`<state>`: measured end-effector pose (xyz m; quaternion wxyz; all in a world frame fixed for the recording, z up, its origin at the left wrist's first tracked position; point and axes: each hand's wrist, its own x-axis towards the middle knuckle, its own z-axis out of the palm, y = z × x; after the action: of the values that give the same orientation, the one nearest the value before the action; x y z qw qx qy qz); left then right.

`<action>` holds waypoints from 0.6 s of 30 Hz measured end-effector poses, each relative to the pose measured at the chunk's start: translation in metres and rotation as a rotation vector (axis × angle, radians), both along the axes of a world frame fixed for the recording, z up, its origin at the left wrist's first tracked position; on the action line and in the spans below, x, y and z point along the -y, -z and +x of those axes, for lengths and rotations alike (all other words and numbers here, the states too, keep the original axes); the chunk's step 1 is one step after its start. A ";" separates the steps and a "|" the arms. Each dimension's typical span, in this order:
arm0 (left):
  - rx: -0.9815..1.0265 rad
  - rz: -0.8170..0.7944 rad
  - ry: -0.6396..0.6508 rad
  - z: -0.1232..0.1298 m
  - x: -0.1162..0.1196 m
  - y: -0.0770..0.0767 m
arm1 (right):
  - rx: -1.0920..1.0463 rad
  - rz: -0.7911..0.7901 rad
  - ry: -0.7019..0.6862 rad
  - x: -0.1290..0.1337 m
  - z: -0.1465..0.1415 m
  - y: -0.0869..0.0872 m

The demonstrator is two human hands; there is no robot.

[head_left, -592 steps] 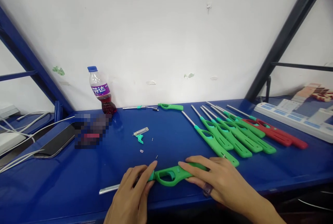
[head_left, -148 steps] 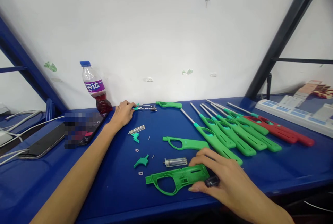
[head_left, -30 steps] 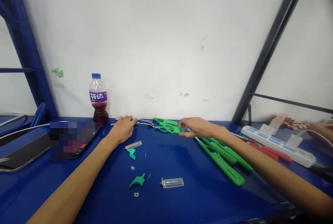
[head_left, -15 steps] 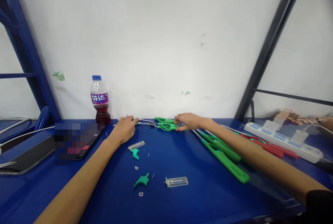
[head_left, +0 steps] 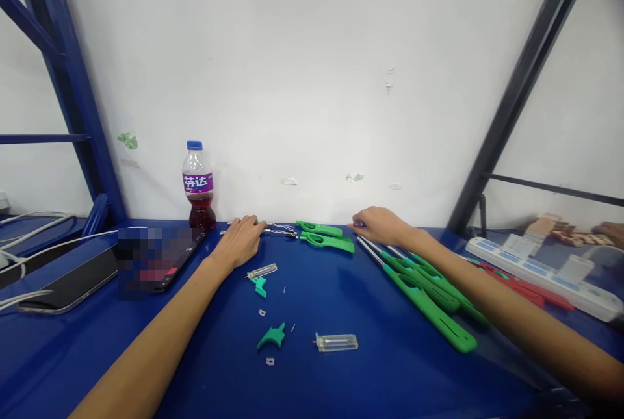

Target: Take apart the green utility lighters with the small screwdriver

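At the back of the table my left hand (head_left: 241, 241) lies over thin metal rods with wires (head_left: 280, 230). Its fingers are bent down and their tips are hidden. My right hand (head_left: 383, 225) is closed just right of two green lighter handle pieces (head_left: 327, 241), near the metal tubes of green long-necked lighters (head_left: 429, 308). A small shiny, clear bit shows at its fingertips, too small to name. In front lie a clear fuel tank (head_left: 336, 342), another clear tank (head_left: 262, 271), a teal trigger (head_left: 272, 336) and a second teal trigger (head_left: 260, 287).
A drink bottle (head_left: 199, 188) stands by the wall at back left, beside a partly blurred dark device (head_left: 182, 256) and a phone (head_left: 73, 279) with white cables. At right lie a white power strip (head_left: 541, 276) and red lighters (head_left: 531, 289). Tiny pins and pale clips lie mid-table.
My right hand has moved right, off the green handle pieces, with its fingers drawn together. My left hand stays over the rods. The whole view has shifted slightly.
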<state>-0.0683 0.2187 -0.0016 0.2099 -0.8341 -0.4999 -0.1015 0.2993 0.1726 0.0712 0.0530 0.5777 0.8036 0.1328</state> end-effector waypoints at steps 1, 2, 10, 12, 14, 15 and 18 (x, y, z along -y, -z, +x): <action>0.003 0.002 0.003 0.000 0.000 0.000 | 0.011 0.011 0.040 0.006 0.005 0.000; 0.006 0.005 0.006 0.000 0.000 0.000 | 0.022 0.017 0.078 0.012 0.010 0.000; 0.062 0.046 0.061 0.007 0.005 -0.003 | 0.110 0.029 0.234 0.078 0.028 0.030; 0.092 0.067 0.079 0.011 0.008 -0.005 | 0.113 0.038 0.237 0.093 0.028 0.040; 0.129 0.089 0.102 0.016 0.011 -0.010 | 0.106 0.043 0.245 0.103 0.028 0.048; 0.151 0.101 0.117 0.019 0.014 -0.014 | 0.099 0.045 0.254 0.106 0.029 0.052; 0.231 0.131 0.182 0.037 0.032 -0.029 | 0.069 0.050 0.291 0.110 0.030 0.058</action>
<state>-0.0308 0.1864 0.0279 0.1949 -0.8431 -0.4355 -0.2479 0.3291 0.0624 0.0129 0.0849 0.6844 0.7055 0.1635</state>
